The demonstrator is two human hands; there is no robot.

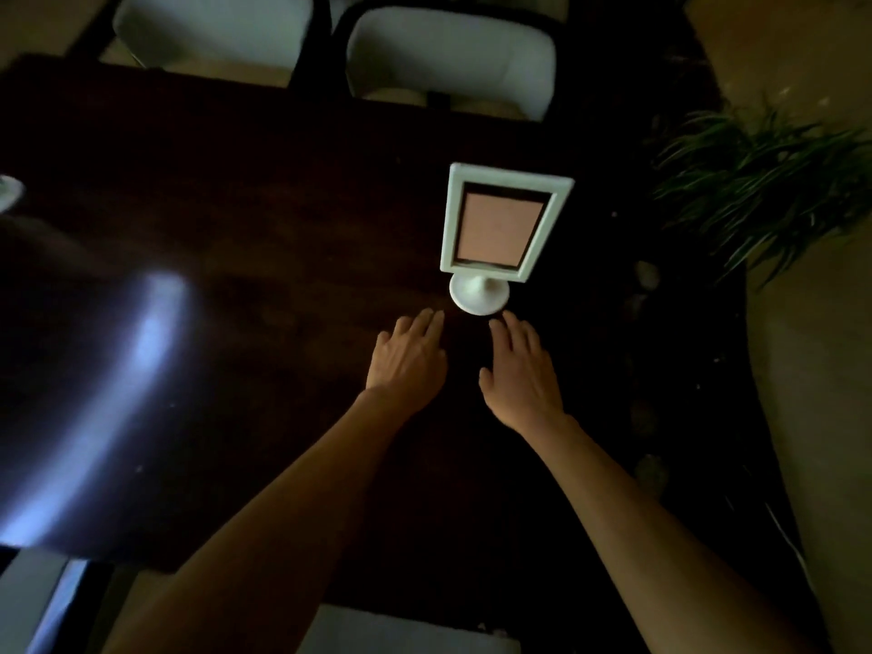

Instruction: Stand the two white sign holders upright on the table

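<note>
A white sign holder (501, 228) with a pink card in its frame stands upright on its round foot on the dark table (264, 219), right of centre. My left hand (409, 356) hovers flat just in front of the foot, fingers apart, holding nothing. My right hand (518, 370) is beside it, also spread and empty, its fingertips close to the foot without touching it. At the far left edge a small white round shape (8, 191) shows, cut off by the frame; I cannot tell what it is.
Two white chairs (448, 54) stand at the far side of the table. A green plant (764, 181) sits to the right, beyond the table's edge. Another pale seat (406, 630) lies at the near edge. A bright glare covers the table's left part.
</note>
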